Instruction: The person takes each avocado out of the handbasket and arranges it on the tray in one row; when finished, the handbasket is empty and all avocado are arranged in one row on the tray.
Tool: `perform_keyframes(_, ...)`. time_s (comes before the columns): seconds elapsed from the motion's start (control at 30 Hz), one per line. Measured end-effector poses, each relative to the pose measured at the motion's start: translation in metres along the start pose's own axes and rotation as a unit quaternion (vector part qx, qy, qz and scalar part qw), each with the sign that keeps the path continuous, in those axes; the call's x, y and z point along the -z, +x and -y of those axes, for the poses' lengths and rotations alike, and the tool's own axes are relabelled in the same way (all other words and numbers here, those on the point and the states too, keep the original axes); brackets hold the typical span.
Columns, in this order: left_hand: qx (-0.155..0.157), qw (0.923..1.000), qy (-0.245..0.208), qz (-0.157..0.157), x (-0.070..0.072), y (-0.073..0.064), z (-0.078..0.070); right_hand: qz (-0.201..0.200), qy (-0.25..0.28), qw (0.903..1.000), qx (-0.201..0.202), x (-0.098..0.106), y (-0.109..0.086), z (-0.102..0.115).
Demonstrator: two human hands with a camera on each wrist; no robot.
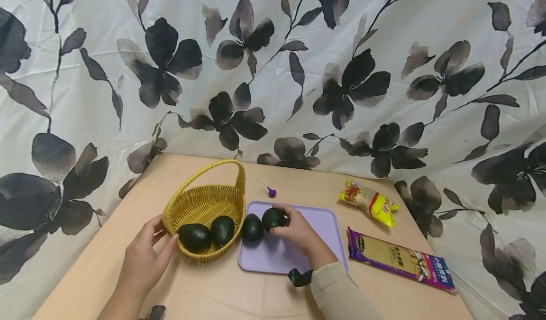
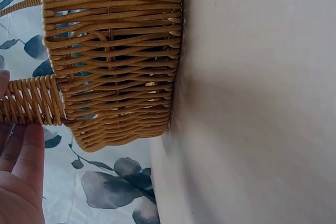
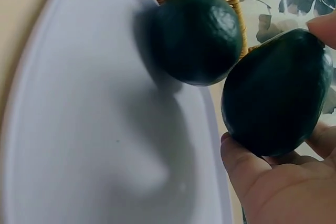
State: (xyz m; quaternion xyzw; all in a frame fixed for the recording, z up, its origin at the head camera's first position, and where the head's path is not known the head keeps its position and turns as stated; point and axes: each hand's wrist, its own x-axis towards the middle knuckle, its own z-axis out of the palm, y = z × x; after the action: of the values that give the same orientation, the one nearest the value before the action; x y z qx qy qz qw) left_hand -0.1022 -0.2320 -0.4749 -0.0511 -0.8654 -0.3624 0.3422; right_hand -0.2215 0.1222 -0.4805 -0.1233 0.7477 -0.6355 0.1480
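Observation:
My right hand [image 1: 300, 232] grips a dark green avocado [image 1: 273, 219] by its sides, held over the lavender tray [image 1: 294, 258]. In the right wrist view this avocado [image 3: 278, 93] hangs above the tray's edge, and a second avocado [image 3: 197, 35] rests on the tray beside the basket. Two more avocados, one on the left [image 1: 194, 237] and one on the right [image 1: 222, 231], lie inside the yellow woven basket [image 1: 209, 187]. With thumb and fingers, my left hand [image 1: 147, 258] holds the foot of the basket's handle [image 2: 31, 100] on its left side.
Behind the tray lies a purple lollipop [image 1: 271, 193]. To the right are a yellow snack packet [image 1: 370, 202] and a long purple-and-gold noodle packet [image 1: 401, 260]. A floral curtain [image 1: 290, 73] hangs along the table's far edge.

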Motion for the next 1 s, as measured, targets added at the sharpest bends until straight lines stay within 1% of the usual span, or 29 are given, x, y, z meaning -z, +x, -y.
perform_keyframes(0.27, 0.011, 0.9999, 0.005, 0.007, 0.001, 0.000, 0.000, -0.003, -0.018, 0.9996, -0.023, -0.001, -0.003, -0.010)
perform_keyframes(0.4, 0.011, 0.9999, 0.004, 0.010, 0.001, 0.000, -0.001, -0.002, -0.048, 0.9986, -0.021, 0.000, -0.006, -0.015)
perform_keyframes(0.67, 0.015, 0.9998, 0.004, 0.011, 0.001, 0.001, -0.003, 0.013, -0.103, 0.9943, -0.024, 0.003, -0.010, -0.018)
perform_keyframes(0.8, 0.016, 0.9998, 0.002, 0.013, 0.001, 0.001, -0.003, 0.017, -0.116, 0.9927, -0.028, 0.002, -0.013, -0.017)
perform_keyframes(1.0, 0.015, 0.9997, 0.000, 0.016, 0.001, 0.002, -0.002, 0.016, -0.117, 0.9927, -0.025, 0.001, -0.016, -0.017)
